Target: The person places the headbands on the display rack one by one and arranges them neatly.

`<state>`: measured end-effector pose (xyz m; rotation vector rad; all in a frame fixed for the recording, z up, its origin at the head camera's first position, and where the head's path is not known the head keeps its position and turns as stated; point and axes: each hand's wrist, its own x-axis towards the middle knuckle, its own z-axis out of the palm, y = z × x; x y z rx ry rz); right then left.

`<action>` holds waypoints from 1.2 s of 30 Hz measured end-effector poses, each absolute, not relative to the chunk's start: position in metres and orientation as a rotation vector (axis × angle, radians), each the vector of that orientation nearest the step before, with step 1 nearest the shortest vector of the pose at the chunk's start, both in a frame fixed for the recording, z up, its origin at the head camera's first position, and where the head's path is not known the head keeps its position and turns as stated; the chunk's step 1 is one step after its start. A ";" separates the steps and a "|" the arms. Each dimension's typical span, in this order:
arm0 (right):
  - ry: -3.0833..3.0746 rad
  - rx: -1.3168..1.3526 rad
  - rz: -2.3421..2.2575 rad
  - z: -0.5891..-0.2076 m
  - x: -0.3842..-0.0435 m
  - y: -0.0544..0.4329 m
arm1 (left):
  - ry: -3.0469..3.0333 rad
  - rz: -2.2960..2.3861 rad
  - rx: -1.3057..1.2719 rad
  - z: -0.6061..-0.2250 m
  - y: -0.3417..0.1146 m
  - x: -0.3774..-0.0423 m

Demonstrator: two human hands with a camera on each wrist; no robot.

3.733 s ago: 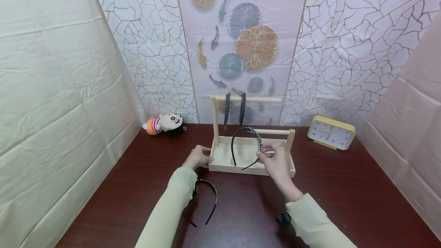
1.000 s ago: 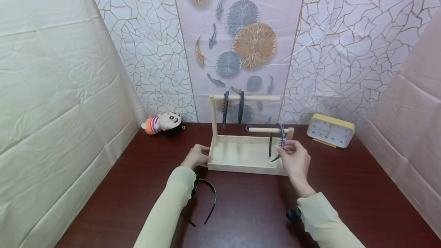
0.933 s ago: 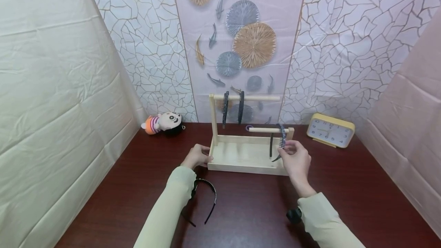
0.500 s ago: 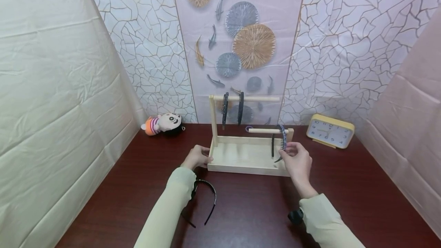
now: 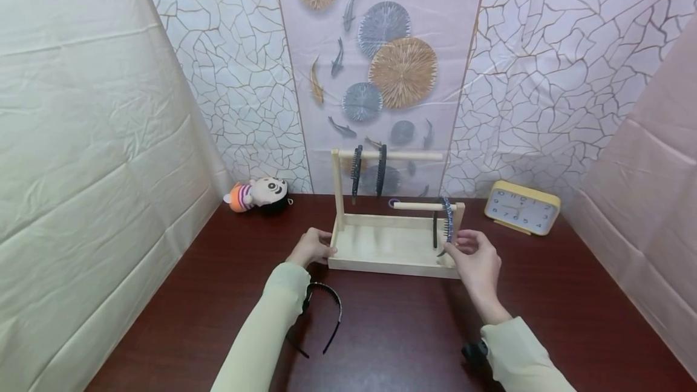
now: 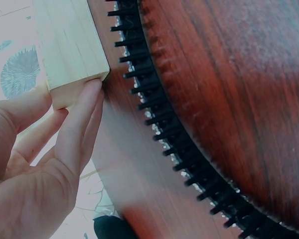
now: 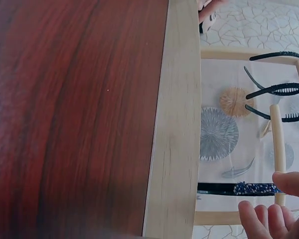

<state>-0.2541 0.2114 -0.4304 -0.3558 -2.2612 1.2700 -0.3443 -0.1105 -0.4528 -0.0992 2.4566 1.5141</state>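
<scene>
A pale wooden rack point(image 5: 392, 269) with a tray base and two rods stands on the table. My left hand point(image 5: 312, 248) grips its left end, thumb and fingers either side of the corner in the left wrist view. Over the lower rod point(image 5: 416, 205), near its post, hangs a headband point(image 5: 449, 222) with blue glitter and comb teeth. My right hand point(image 5: 479, 262) is beside its lower end, thumb and fingers spread apart in the right wrist view. Two dark headbands, one left point(image 5: 356, 171) and one right point(image 5: 382, 171), hang on the upper rod.
Another black toothed headband point(image 5: 339, 313) lies on the table by the left forearm, partly hidden by the sleeve. A plush doll point(image 5: 258, 194) lies at the back left. A yellow alarm clock point(image 5: 523, 207) stands at the back right.
The glittery headband went from in front of the rack onto the lower rod, then slid slightly right. My right hand has let go and drawn back right. My left hand stays put.
</scene>
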 end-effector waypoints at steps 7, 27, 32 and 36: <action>-2.251 -0.357 1.260 -0.427 -0.246 0.207 | 2.456 1.511 -0.093 -0.453 -0.111 -0.345; -2.263 -0.245 1.532 -0.438 -0.235 0.163 | 2.475 1.492 -0.105 -0.455 -0.110 -0.345; -2.202 -0.181 1.795 -0.442 -0.237 0.154 | 2.458 1.507 -0.120 -0.453 -0.110 -0.345; -2.177 -0.160 1.929 -0.443 -0.236 0.145 | 2.445 1.526 -0.121 -0.452 -0.111 -0.346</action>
